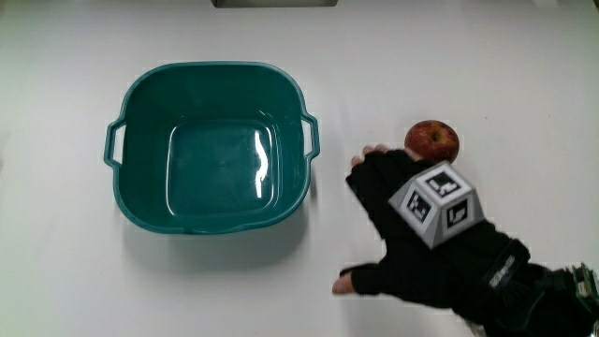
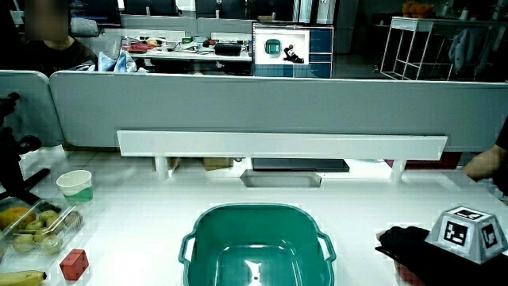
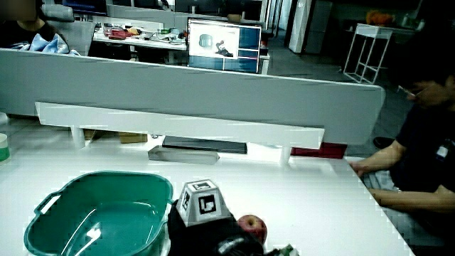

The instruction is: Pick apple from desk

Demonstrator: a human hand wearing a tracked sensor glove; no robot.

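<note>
One round red apple (image 1: 431, 140) with a yellowish patch lies on the white table (image 1: 524, 84), just beside the fingertips (image 1: 374, 153) of the hand in the black glove (image 1: 412, 225). Fingers extended and loosely spread, thumb (image 1: 360, 279) held out apart from them; they hold nothing. The apple sits a little farther from the person than the knuckles, close against the glove's edge; whether it touches the glove cannot be told. In a side view the apple (image 3: 252, 229) shows just beside the glove (image 3: 206, 238), partly hidden by it.

One small patterned grey-and-white cube (image 1: 437, 201) rides on the back of the hand, seen also in both side views (image 2: 468, 233) (image 3: 201, 203).

One teal plastic basin (image 1: 211, 145) with two side handles stands near the hand, apart from it, with a strip of bare table between basin rim and fingertips. Nothing lies in the basin.

Open white tabletop around the apple on the sides away from the hand. A low grey partition (image 2: 262, 111) with a white shelf (image 2: 282, 144) closes off the table's edge farthest from the person.

In a side view, well apart from the apple: one pale green paper cup (image 2: 75, 184), one clear tray of yellow-green fruit (image 2: 32, 222), one small red block (image 2: 73, 263), one banana (image 2: 20, 277) at the table's near edge.
</note>
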